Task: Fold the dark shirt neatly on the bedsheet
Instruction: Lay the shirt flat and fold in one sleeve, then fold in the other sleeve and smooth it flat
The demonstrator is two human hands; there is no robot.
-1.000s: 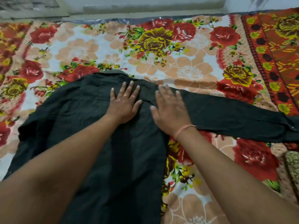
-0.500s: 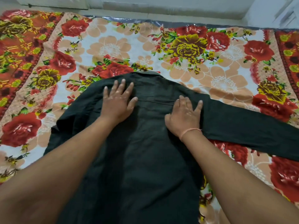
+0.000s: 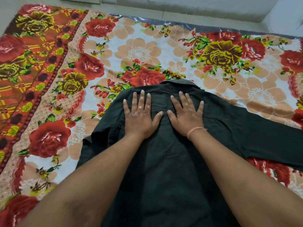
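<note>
Since half a second ago the two grips have drawn together, thumbs nearly touching. The left grip [image 3: 139, 117] and right grip [image 3: 186, 117] lie flat with fingers spread, holding nothing, pressing the dark shirt [image 3: 164, 169] just below its collar [image 3: 177, 84] at frame centre. One sleeve [image 3: 262, 136] stretches right across the floral bedsheet [image 3: 139, 45].

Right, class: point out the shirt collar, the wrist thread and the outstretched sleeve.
shirt collar [image 3: 180, 84], head view, its far folded edge.
wrist thread [image 3: 196, 129], head view, strand lying over the wrist.
outstretched sleeve [image 3: 265, 138], head view, midway along the cloth.
</note>
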